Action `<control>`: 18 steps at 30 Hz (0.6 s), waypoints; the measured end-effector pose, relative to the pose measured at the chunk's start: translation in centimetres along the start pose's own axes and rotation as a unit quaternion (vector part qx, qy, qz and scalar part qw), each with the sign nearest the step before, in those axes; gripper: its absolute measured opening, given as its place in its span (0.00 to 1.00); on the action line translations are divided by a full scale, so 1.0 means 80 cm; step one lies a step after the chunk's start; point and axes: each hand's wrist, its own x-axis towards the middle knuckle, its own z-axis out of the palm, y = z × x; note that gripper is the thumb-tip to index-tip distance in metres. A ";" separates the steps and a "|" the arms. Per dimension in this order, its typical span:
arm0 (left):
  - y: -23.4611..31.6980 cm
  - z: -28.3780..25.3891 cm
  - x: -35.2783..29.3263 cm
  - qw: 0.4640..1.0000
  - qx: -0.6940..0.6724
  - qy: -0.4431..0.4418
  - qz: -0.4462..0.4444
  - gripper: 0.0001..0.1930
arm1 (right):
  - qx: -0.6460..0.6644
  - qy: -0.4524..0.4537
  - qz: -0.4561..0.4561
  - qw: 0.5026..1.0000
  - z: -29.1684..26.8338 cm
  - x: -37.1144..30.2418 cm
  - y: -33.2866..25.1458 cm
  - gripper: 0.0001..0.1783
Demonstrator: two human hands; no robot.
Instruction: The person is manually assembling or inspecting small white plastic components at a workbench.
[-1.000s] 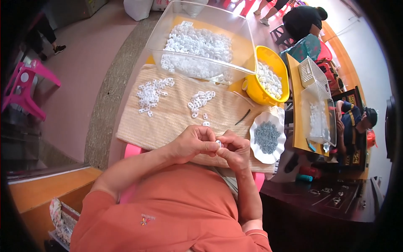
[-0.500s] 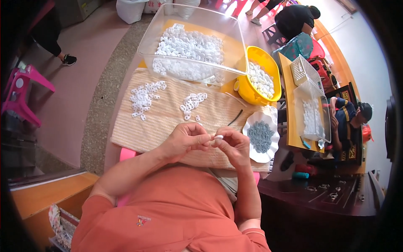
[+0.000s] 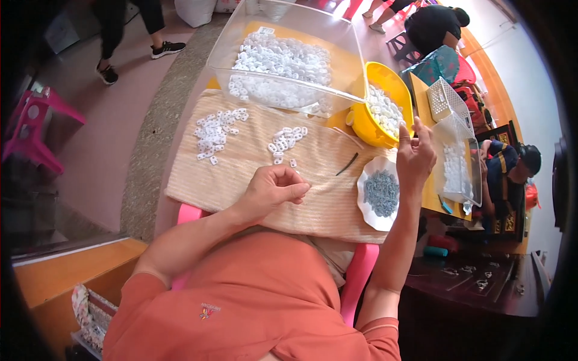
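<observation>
My left hand [image 3: 275, 189] hovers over the striped beige cloth [image 3: 241, 162], thumb and fingers pressed together; whatever they hold, if anything, is too small to make out. At the right edge of the yellow basin [image 3: 360, 127], my right hand [image 3: 415, 157] is raised with fingers apart and nothing visible in it. White small plastic pieces [image 3: 385, 108] fill part of that basin. Two groups of white two-holed plastic pieces lie on the cloth, a larger pile [image 3: 212, 135] and a smaller one [image 3: 288, 139]. Beside my right forearm, a white scalloped dish [image 3: 365, 207] holds many small grey pieces [image 3: 382, 192].
Beyond the cloth stands a large clear bin [image 3: 289, 99] of white pieces. A thin black strip [image 3: 347, 163] lies near the dish. At right, a co-worker [image 3: 509, 171] sits by a table with a clear box [image 3: 456, 171]. A pink stool [image 3: 39, 129] and a walking person's legs [image 3: 135, 30] are at left.
My hands have parted. The right one moved right and away from me to the basin, no longer showing the white piece; the left stayed over the cloth. A person's legs came further into view at left.
</observation>
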 end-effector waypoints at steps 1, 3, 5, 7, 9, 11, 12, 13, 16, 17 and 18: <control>-0.003 -0.002 0.001 1.000 0.002 0.006 -0.002 0.05 | -0.012 -0.001 -0.007 1.000 0.003 0.001 -0.001 0.17; -0.007 -0.008 0.003 0.978 0.170 0.070 0.100 0.05 | 0.030 -0.033 0.000 0.999 0.011 -0.012 0.000 0.14; 0.000 -0.014 0.006 0.958 0.226 0.111 0.140 0.05 | 0.082 -0.092 -0.001 0.992 0.026 -0.033 -0.004 0.10; 0.022 -0.013 0.007 0.936 0.294 0.138 0.135 0.06 | 0.144 -0.150 -0.045 0.977 0.041 -0.061 -0.012 0.09; 0.028 -0.028 0.008 0.908 0.353 0.163 0.153 0.07 | 0.173 -0.248 -0.023 0.953 0.060 -0.081 -0.042 0.09; 0.031 -0.037 0.010 0.877 0.409 0.183 0.171 0.07 | 0.185 -0.309 0.007 0.933 0.062 -0.091 -0.062 0.10; 0.032 -0.040 0.011 0.838 0.472 0.182 0.203 0.08 | 0.194 -0.313 0.013 0.930 0.065 -0.093 -0.067 0.10; 0.034 -0.042 0.011 0.794 0.533 0.179 0.233 0.08 | 0.196 -0.313 0.013 0.929 0.064 -0.095 -0.067 0.10; 0.049 -0.048 0.009 0.716 0.600 0.204 0.293 0.09 | 0.229 -0.294 0.002 0.928 0.060 -0.104 -0.068 0.10; 0.059 -0.054 0.006 0.711 0.605 0.208 0.291 0.09 | 0.202 -0.296 -0.011 0.933 0.059 -0.108 -0.065 0.09; 0.068 -0.059 0.003 0.673 0.631 0.242 0.300 0.08 | 0.174 -0.297 -0.023 0.939 0.055 -0.112 -0.062 0.09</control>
